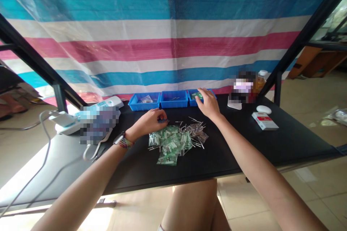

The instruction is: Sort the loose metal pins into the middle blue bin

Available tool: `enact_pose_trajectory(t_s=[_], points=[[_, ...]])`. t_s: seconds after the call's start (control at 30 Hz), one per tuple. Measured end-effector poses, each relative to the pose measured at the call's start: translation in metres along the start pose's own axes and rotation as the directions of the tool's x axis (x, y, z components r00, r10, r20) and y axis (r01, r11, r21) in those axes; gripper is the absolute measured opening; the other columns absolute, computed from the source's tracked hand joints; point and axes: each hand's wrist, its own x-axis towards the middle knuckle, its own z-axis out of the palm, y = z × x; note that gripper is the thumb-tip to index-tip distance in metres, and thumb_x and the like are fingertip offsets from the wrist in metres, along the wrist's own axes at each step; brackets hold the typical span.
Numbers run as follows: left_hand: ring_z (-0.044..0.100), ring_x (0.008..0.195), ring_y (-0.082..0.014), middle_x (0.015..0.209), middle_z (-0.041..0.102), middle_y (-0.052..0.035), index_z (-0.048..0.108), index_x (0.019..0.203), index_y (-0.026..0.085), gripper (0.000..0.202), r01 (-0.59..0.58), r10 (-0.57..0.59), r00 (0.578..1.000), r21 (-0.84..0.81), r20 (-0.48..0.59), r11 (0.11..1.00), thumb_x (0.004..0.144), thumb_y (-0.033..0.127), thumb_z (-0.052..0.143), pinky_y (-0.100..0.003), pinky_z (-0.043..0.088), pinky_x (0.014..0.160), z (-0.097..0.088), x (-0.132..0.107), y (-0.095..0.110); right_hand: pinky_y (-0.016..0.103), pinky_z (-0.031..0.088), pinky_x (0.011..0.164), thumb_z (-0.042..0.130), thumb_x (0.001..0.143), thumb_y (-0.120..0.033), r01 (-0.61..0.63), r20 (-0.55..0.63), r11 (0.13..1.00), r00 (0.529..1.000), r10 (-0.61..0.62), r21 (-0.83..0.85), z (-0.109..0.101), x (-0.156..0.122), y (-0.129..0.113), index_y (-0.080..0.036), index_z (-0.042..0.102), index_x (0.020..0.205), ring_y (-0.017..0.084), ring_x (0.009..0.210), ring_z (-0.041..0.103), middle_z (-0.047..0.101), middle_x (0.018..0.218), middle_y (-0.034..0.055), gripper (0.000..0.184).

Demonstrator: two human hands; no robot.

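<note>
My left hand (150, 121) is closed, its fingers curled in a pinch at the upper left of the pile; whatever they hold is too small to make out. My right hand (209, 104) reaches over the right blue bin (193, 103), fingers stretched out and apart. Inside that bin, partly hidden by the hand, lie green packets (197, 95). Between my arms spreads a heap of small clear and green plastic packets (170, 142). Thin metal rods (199, 143) and brownish packets (199, 130) lie at its right side.
The middle blue bin (174, 104) holds a few thin rods, and the left blue bin (143, 106) a clear packet. A power strip (116, 101) with a plugged-in charger (62, 118) and cable stands left. A small white-and-red box (265, 121) and a white oval object (264, 109) lie right.
</note>
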Motion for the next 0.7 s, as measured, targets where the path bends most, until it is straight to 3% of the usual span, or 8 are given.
enact_pose_trajectory(t_s=[0.3,0.57,0.7], points=[[0.068,0.082,-0.0224,0.087,0.072,-0.006,0.073,0.077,0.02,0.009,0.039,-0.039,0.999,0.024,0.002,0.999,0.079,0.026,0.067,-0.031,0.05,0.073,0.002,0.001,0.003,0.053,0.046,0.117,0.054,0.098,-0.02,0.14,-0.093,0.982,0.987,-0.129,0.13,-0.002,-0.004,-0.025,-0.018,0.071,0.128,0.033,0.13,0.063,0.075,0.13,0.0149,0.034],[0.064,0.07,-0.0183,0.081,0.072,-0.0049,0.071,0.08,0.018,0.016,0.125,-0.135,0.986,-0.103,-0.099,0.987,0.083,0.033,0.067,-0.029,0.047,0.067,0.0,0.002,0.004,0.048,0.054,0.107,0.053,0.097,-0.013,0.323,-0.013,0.922,0.945,-0.328,0.214,-0.005,-0.013,-0.056,-0.017,0.072,0.122,0.03,0.116,0.066,0.075,0.117,0.0141,0.031],[0.064,0.068,-0.0175,0.078,0.072,-0.0032,0.072,0.083,0.019,0.017,0.134,-0.14,0.989,-0.112,-0.052,0.985,0.085,0.035,0.068,-0.028,0.046,0.064,0.0,0.002,0.001,0.047,0.055,0.105,0.056,0.096,-0.011,0.382,0.056,0.887,0.911,-0.409,0.261,-0.004,-0.017,-0.067,-0.018,0.072,0.121,0.028,0.112,0.066,0.075,0.114,0.0124,0.031]])
